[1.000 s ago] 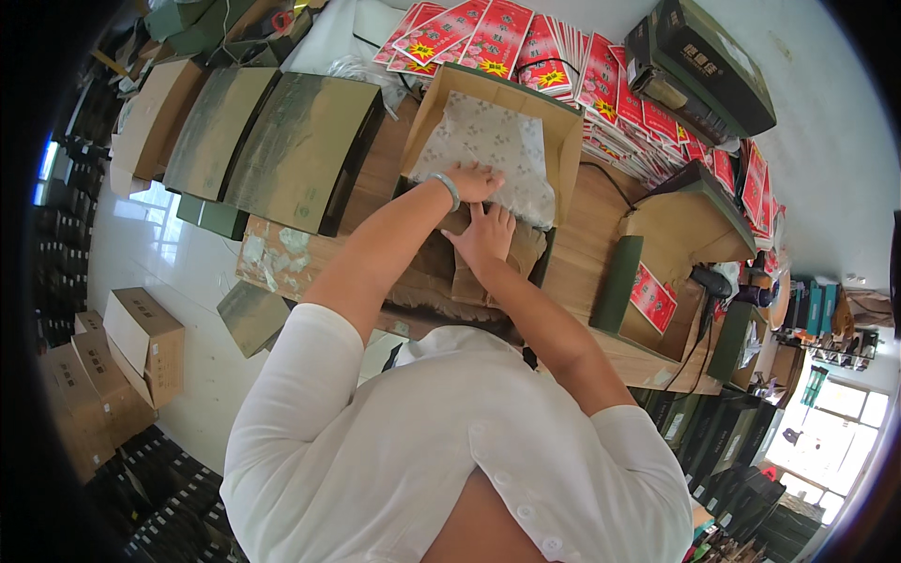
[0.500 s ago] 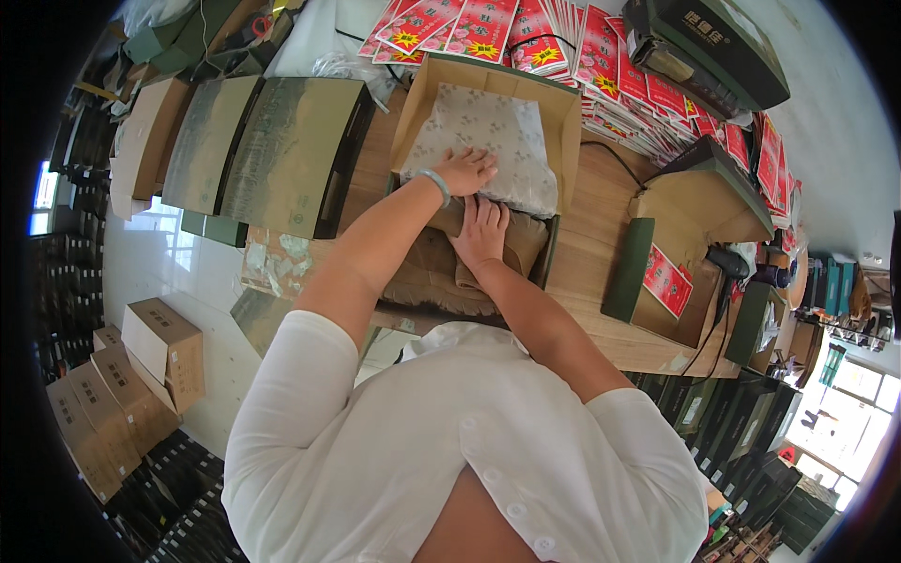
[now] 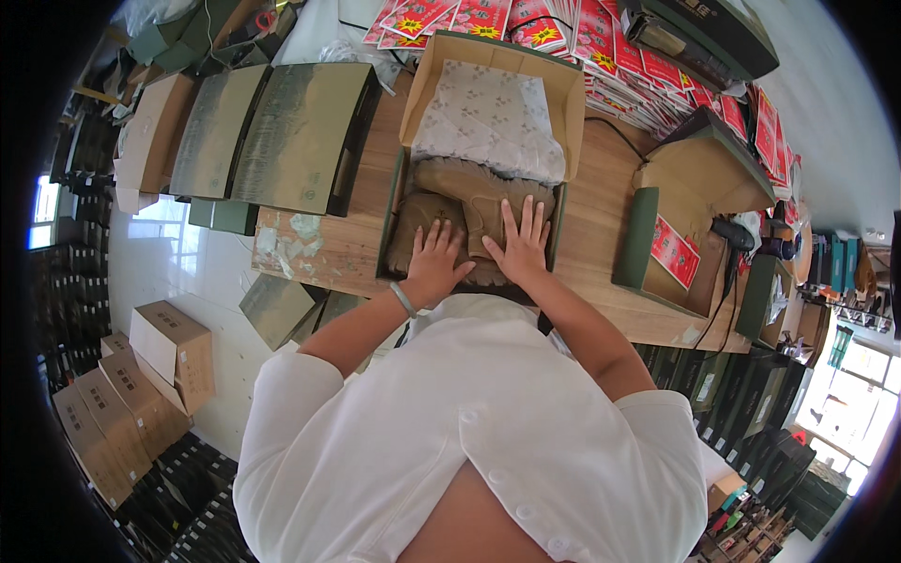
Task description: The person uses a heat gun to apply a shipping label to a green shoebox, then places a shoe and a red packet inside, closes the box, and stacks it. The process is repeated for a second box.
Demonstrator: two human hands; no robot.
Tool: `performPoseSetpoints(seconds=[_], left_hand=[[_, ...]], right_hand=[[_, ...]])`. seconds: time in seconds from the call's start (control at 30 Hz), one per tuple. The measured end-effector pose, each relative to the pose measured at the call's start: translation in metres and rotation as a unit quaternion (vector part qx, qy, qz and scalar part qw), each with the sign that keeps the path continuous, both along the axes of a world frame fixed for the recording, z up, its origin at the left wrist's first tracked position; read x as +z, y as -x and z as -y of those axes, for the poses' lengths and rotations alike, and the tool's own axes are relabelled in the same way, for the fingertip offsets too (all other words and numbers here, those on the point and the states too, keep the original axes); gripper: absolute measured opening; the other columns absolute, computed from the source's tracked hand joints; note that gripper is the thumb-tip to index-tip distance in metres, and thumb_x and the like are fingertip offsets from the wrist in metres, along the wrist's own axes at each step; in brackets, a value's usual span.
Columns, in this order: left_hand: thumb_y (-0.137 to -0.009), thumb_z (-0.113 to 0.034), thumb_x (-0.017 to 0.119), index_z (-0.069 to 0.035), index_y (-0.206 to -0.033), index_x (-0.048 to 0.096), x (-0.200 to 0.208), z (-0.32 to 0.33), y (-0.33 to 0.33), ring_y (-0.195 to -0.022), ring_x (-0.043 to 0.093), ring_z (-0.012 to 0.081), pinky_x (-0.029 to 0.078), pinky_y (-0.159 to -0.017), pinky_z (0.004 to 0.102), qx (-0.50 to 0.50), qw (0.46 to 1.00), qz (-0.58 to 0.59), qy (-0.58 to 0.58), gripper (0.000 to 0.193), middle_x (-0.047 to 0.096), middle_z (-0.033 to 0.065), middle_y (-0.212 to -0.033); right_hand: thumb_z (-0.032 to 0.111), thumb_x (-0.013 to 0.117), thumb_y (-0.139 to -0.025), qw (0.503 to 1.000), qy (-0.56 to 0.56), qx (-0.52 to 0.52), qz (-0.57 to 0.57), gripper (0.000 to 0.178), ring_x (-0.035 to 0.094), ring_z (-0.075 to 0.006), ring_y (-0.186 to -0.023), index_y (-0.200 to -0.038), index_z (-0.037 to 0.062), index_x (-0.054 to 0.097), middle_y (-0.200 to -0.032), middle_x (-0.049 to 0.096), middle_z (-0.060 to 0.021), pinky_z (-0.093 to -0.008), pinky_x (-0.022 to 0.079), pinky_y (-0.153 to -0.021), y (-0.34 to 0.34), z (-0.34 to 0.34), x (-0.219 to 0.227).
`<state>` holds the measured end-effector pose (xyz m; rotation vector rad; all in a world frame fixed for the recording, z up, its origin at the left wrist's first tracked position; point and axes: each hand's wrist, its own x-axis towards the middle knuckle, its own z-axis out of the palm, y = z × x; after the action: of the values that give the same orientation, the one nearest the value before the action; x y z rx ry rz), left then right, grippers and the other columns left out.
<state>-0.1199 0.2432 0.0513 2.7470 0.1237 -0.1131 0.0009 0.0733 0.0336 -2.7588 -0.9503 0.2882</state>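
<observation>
A shoe box (image 3: 561, 225) sits open in front of me, its tan-lined lid raised at the far side. Inside lies a pair of brown shoes (image 3: 481, 190) with fuzzy-looking edges, packed close together. White patterned wrapping paper (image 3: 488, 117) is folded back over the far part of the box, against the lid. My left hand (image 3: 435, 263) rests flat on the left shoe, fingers spread. On the right shoe lies my right hand (image 3: 522, 244), also with fingers apart. Neither hand grips anything. The undersides of the shoes are hidden.
Two closed olive boxes (image 3: 305, 141) stand on the left. Stacks of red printed packets (image 3: 601, 42) lie at the back. An open green box (image 3: 638, 239) holding a red packet is on the right, near a black handheld device (image 3: 732, 233) with a cable. Cardboard cartons (image 3: 174, 352) stand on the floor.
My left hand has come off the wrapping paper, toward me, onto the left shoe. My right hand has shifted right and spread out. More of the shoes now shows.
</observation>
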Motion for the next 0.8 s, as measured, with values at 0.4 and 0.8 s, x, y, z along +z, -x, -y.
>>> performPoseSetpoints(seconds=[0.4, 0.8], left_hand=[[-0.093, -0.025, 0.059, -0.008, -0.104, 0.067, 0.012, -0.011, 0.017, -0.109, 0.058, 0.0287, 0.035, -0.107, 0.0489, -0.105, 0.993, -0.004, 0.061, 0.022, 0.065, 0.0095, -0.106], [-0.094, -0.033, 0.057, -0.017, -0.139, 0.048, 0.012, 0.038, -0.043, -0.131, 0.039, 0.0438, 0.036, -0.105, 0.0539, 0.040, 0.985, 0.117, -0.122, 0.049, 0.038, 0.0208, -0.146]], right_hand=[[0.065, 0.042, -0.092, 0.986, 0.149, -0.044, -0.059, 0.083, -0.009, -0.0400, -0.148, -0.157, 0.0292, 0.004, -0.161, -0.016, -0.0155, -0.0601, 0.006, -0.116, -0.004, -0.014, -0.009], [0.033, 0.061, -0.093, 0.956, -0.254, -0.073, -0.127, 0.061, 0.039, -0.0362, -0.136, -0.147, 0.0174, 0.038, -0.148, 0.038, -0.0238, -0.0437, 0.034, -0.109, -0.014, 0.033, 0.013]])
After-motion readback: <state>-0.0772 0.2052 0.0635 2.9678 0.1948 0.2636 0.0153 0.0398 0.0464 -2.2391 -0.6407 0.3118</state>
